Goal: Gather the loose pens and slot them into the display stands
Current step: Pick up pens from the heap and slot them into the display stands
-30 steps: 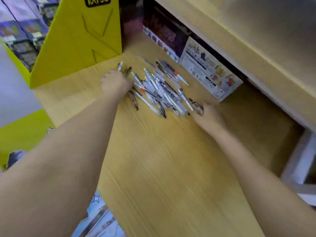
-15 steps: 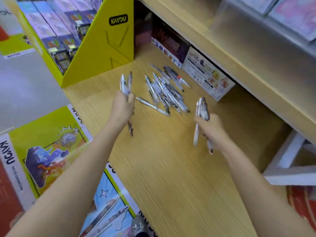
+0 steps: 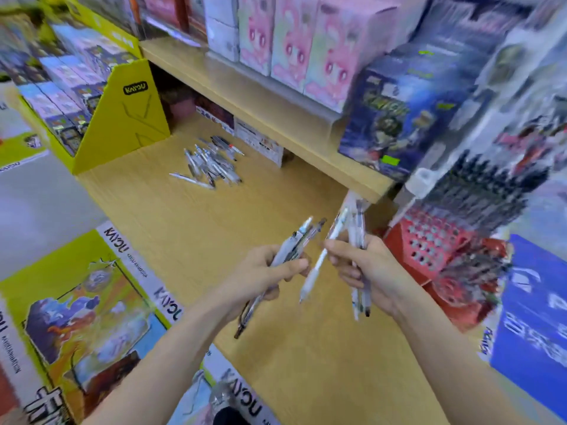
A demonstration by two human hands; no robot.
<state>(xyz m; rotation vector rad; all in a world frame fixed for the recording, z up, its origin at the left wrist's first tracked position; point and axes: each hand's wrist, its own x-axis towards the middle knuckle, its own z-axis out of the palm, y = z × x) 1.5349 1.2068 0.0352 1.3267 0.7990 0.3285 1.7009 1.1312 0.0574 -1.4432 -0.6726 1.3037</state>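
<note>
My left hand [image 3: 265,276] grips a small bunch of pens [image 3: 296,242] that point up and to the right. Close beside it, my right hand [image 3: 363,268] holds several more pens [image 3: 357,223], one white pen [image 3: 316,266] slanting down between the two hands. A pile of loose pens [image 3: 211,165] lies farther back on the wooden shelf [image 3: 196,228]. To the right stands a red display stand [image 3: 429,243] with rows of holes, and dark pens [image 3: 487,191] fill a stand above it.
A yellow cardboard display [image 3: 129,118] stands at the back left of the shelf. Pink boxes [image 3: 288,38] and a dark boxed item [image 3: 399,111] sit on the upper shelf. Printed yellow boxes [image 3: 82,305] lie at the lower left, a blue box [image 3: 534,329] at the right.
Both hands came back from the pile with pens and now meet near the shelf's front edge. The view swung up and right, so the red stand came into sight.
</note>
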